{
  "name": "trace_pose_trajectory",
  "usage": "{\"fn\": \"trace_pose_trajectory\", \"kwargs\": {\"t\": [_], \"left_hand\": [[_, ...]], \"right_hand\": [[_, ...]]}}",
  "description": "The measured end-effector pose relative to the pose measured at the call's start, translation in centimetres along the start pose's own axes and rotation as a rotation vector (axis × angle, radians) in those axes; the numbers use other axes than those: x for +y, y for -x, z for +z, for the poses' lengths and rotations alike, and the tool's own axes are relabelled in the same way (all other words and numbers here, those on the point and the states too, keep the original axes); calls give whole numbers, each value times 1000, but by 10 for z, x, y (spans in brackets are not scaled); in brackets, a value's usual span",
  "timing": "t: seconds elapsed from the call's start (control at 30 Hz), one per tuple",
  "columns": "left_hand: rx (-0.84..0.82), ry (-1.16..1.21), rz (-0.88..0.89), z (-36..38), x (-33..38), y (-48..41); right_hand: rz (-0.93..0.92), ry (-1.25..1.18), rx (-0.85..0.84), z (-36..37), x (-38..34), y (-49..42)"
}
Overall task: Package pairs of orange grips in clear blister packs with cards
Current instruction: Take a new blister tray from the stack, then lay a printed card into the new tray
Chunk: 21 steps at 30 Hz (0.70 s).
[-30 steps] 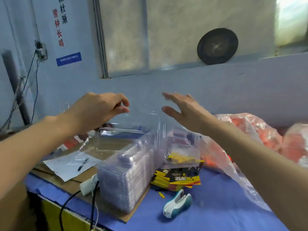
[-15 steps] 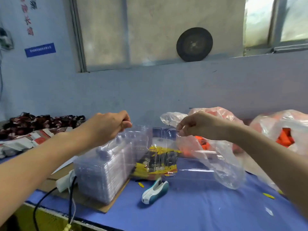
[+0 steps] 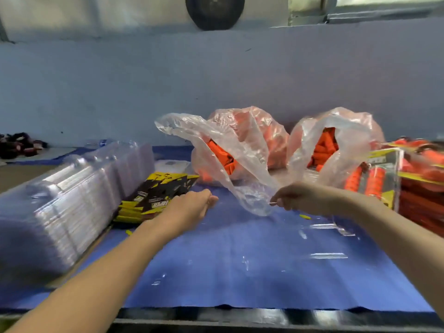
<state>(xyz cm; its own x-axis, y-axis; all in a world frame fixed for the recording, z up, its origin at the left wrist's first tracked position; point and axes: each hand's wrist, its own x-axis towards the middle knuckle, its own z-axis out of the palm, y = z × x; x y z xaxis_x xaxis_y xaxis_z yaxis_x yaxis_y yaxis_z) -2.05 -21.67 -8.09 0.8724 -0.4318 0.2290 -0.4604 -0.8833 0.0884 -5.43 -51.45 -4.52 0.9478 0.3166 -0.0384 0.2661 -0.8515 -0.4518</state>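
A clear blister pack [image 3: 328,255] lies opened out on the blue mat [image 3: 216,292] between my arms, visible mostly as glints. My left hand [image 3: 192,206] pinches its far left edge beside the pile of yellow-and-black cards [image 3: 156,195]. My right hand [image 3: 299,198] pinches its far right edge with curled fingers. Two clear plastic bags of orange grips [image 3: 222,155] [image 3: 324,145] stand open just behind my hands.
A tall stack of empty clear blister packs [image 3: 72,200] lies on cardboard at the left. Filled packs with orange grips [image 3: 422,188] are piled at the right edge, with one [image 3: 374,179] leaning upright. The blue wall rises behind the bags. The table's front edge is close to me.
Both hands came down from chest height to the mat with the clear pack, and my view swung right and downward. The white tape dispenser is out of sight.
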Motion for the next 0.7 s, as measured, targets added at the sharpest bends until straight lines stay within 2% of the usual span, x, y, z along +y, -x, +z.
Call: {"fn": "trace_pose_trajectory", "kwargs": {"t": [0.13,0.27,0.37,0.43,0.53,0.6,0.7], "left_hand": [[-5,59,-13,57,19,-25],[-25,261,24,78,29,-38],[115,374,9,73,18,-41],[224,389,-71,67,-2,-40],[303,250,-298,59,-41,-32],[271,199,-408,58,-64,-25],[115,162,-457,61,-84,-10]], "right_hand": [[109,15,-9,28,56,-4],[168,120,-3,50,85,-10],[139,182,84,56,77,-17],[97,201,141,61,63,-22],[98,184,173,79,40,-34],[105,177,158,94,28,-42],[119,191,210,115,15,-47]]}}
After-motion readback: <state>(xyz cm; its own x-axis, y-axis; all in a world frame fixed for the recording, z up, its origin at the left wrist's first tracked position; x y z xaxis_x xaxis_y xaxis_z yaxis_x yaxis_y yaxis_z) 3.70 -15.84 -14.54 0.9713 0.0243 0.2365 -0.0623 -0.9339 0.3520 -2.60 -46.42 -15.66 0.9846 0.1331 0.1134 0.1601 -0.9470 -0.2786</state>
